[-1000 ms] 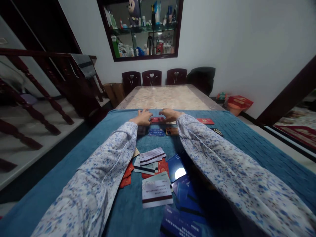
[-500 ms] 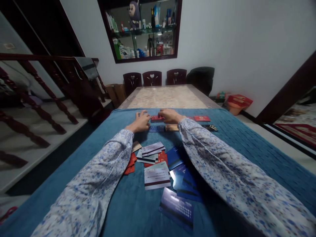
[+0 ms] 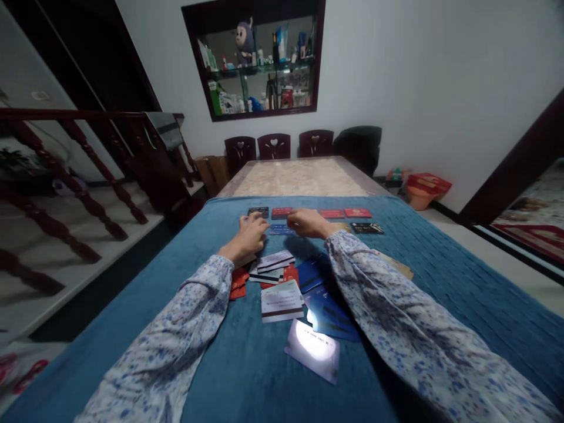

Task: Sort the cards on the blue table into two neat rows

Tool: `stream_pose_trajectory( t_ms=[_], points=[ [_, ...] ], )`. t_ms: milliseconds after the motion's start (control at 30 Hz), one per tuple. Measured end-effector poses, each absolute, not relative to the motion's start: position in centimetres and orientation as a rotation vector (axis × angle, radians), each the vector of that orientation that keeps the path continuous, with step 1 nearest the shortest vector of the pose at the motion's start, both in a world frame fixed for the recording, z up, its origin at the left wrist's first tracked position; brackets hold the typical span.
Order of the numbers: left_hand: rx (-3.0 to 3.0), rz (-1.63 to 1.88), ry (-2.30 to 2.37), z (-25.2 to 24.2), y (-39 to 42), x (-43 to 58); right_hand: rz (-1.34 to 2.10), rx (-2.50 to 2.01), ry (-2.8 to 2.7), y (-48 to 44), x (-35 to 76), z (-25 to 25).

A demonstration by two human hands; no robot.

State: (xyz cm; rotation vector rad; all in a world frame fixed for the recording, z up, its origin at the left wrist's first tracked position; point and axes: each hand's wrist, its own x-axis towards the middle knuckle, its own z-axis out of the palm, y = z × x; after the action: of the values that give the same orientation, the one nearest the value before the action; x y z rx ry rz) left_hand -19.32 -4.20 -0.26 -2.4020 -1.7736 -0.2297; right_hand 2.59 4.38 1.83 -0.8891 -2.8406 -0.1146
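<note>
Drew both hands back toward the body since half a second ago, left grip (image 3: 249, 237) and right grip (image 3: 308, 224), baring a flat black rectangular card (image 3: 258, 210) just beyond the left grip. See a glossy blue rectangular card (image 3: 281, 230) lying flat between both grips. Find left grip loosely curled, right grip bent tighter; cannot tell whether empty or pinching anything. Just beyond right grip, note a red rectangular card (image 3: 281, 214), then two more red cards (image 3: 357, 213) farther right. Right of that grip, spot a partly hidden gold card (image 3: 342, 227) and a black card with pale stripes (image 3: 367, 228). Nearer the body than either grip, see overlapping white dark-striped cards (image 3: 282, 301), orange-red cards (image 3: 238, 282), deep-blue cards (image 3: 333, 320) and a pale-purple card under glare (image 3: 315, 352). Beneath everything, a soft blue cloth (image 3: 247, 376); well beyond the grips, the bare marbled worktop (image 3: 304, 176).
</note>
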Motion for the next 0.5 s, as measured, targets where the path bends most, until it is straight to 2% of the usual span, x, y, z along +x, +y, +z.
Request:
stream_pose_trajectory(
  t_ms=[500],
  points=[
    [-2.361, -0.315, -1.818, -2.1, -10.8, -17.6, 0.085, -0.698, -2.914, 0.8, 3.4, -1.3]
  ],
)
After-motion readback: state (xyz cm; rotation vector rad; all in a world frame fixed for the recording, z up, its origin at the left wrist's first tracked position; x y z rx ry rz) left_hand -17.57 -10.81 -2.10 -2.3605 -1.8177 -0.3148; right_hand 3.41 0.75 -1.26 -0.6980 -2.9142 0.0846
